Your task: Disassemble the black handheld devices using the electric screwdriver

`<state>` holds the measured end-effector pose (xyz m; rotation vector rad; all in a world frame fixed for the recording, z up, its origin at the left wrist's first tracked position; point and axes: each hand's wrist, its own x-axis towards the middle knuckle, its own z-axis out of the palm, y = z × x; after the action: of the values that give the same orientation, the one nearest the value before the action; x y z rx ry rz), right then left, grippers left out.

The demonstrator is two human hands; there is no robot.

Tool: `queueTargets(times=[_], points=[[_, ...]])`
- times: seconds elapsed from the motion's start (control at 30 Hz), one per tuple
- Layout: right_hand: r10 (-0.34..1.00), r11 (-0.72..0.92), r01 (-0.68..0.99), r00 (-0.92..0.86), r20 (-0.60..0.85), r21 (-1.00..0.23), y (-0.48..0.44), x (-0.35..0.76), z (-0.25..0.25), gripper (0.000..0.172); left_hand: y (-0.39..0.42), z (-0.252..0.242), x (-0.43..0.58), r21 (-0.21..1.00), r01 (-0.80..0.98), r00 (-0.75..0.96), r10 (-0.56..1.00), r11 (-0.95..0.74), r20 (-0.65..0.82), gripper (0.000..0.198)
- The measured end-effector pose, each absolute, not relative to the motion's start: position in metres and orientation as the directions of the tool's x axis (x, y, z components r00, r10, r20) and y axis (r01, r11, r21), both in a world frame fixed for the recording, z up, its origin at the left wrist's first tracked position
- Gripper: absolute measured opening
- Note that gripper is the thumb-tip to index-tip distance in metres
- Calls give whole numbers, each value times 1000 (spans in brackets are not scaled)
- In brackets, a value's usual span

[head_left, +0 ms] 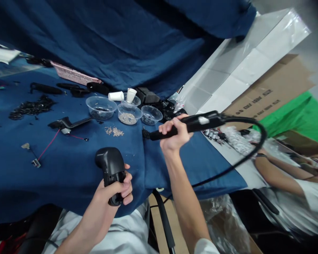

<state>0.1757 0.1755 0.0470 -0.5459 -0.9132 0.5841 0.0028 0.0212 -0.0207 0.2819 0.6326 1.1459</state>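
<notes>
Above the desk (76, 176), my left hand (106, 199) wraps a black casing (111, 160), my right hand (175, 137) a corded tool (202, 121) near its tip (155, 135), perhaps for steadiness.

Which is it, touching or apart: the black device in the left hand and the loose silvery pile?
Apart: the head view shows blue cloth between the black device in the left hand and the loose silvery pile.

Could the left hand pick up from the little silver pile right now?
Probably not without letting go first: the left hand is wrapped around a black device, whose bulky head is between the hand and the pile. The pile itself lies uncovered on the cloth.
</notes>
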Motion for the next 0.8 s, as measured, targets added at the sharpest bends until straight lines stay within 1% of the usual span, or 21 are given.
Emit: queueTargets(times=[0.1,0.17,0.33,0.53,0.6,0.7,0.8], points=[[680,705,-213,475,559,-677,200,173,33,25,24,-27,3,513,-759,282,913,400,-294,42],[683,699,-196,465,563,-688,205,174,25,26,24,-30,2,538,-742,275,913,400,-300,39],[673,702,-148,460,579,-697,205,178,19,25,19,-25,0,592,-705,231,916,390,-329,40],[599,758,-116,512,615,-642,189,180,30,24,17,-17,7,674,-689,63,949,266,-309,44],[589,765,-116,524,616,-633,187,179,30,26,18,-20,8,688,-685,42,956,240,-291,45],[625,738,-125,497,602,-663,195,176,23,30,19,-25,7,689,-687,58,963,231,-264,44],[666,702,-135,472,577,-699,203,174,18,30,20,-26,6,696,-682,60,965,225,-254,43]])
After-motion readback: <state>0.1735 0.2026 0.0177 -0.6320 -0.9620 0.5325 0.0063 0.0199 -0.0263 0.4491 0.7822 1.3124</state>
